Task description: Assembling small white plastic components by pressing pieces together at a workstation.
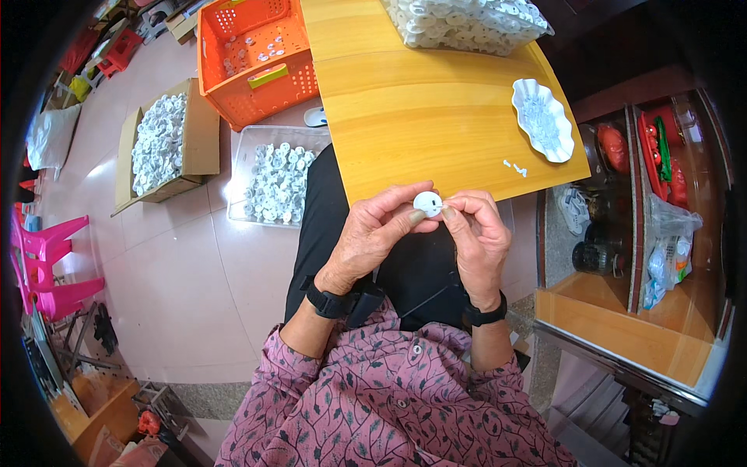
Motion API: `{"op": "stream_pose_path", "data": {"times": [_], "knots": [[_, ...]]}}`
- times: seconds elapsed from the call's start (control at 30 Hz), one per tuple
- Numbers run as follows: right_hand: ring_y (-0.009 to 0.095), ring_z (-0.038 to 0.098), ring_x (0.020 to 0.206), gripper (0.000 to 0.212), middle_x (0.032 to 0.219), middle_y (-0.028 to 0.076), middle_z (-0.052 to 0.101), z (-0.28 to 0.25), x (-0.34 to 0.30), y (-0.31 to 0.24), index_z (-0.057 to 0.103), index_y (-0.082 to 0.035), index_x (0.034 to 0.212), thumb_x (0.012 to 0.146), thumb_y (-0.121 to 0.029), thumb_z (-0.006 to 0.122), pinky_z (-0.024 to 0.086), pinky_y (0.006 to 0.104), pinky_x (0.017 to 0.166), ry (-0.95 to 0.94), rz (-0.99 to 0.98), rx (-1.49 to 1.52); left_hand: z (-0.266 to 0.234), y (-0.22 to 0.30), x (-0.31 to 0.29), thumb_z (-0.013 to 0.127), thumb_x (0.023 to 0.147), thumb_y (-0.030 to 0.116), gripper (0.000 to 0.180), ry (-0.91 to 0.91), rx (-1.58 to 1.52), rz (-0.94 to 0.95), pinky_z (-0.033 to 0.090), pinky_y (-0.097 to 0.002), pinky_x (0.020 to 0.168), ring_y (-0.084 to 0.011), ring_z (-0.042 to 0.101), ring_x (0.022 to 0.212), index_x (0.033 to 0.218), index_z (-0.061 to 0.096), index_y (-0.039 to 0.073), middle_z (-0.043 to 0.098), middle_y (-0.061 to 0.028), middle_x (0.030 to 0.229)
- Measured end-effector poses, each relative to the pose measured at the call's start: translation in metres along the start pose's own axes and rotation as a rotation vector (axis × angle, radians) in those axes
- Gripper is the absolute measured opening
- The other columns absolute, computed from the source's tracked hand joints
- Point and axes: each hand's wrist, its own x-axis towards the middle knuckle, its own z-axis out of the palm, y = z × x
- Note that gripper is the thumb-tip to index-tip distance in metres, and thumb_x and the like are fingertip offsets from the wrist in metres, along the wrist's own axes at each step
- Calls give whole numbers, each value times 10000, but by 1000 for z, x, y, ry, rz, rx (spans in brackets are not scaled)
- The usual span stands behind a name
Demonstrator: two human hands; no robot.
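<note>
Both hands, left (pixel 372 233) and right (pixel 476 233), pinch one white disc (pixel 427 204) together just below the surface's (pixel 436 117) near edge; a fitting step, it seems, needing steady fingers.

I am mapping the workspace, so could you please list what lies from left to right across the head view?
Pink chair → cardboard box → clear tray → left hand → white disc → right hand → white dish → wooden shelf.

Even, bright daylight fills the scene; a soft glare sits on the pale floor tiles (pixel 109 167) at left. Focus is sharp centrally, while fisheye bending and black vignetting mark the rim.
</note>
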Motion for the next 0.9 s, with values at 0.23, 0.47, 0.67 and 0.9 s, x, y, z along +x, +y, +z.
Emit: {"op": "stream_pose_path", "data": {"times": [0.23,0.47,0.67,0.9], "knots": [[174,612,838,71,934,89,621,0,1,-1,644,11,930,913,-48,680,495,281,751,5,-30,-96,1,3,-1,612,955,12,397,-4,1,7,591,-316,896,-216,680,1030,1346,554,-29,670,-152,1164],[175,610,808,45,932,88,623,0,-1,-2,627,10,930,904,-6,660,498,284,726,-52,-51,-172,-4,-3,-2,632,959,47,381,-10,-115,-48,594,-285,834,-186,696,936,1324,563,-39,681,-142,1102],[158,600,797,65,931,91,622,0,-2,0,626,12,927,878,27,665,495,276,706,-41,-59,-96,-6,-6,-2,604,973,37,360,-17,-304,-67,599,-302,835,-204,692,957,1318,553,-51,666,-148,1115],[153,601,811,75,927,86,619,-1,-2,-7,635,7,925,872,15,687,489,271,722,-48,-24,-72,-5,-8,-2,585,990,56,347,-44,-355,-73,595,-311,848,-213,691,966,1317,540,-50,654,-151,1144]]}}
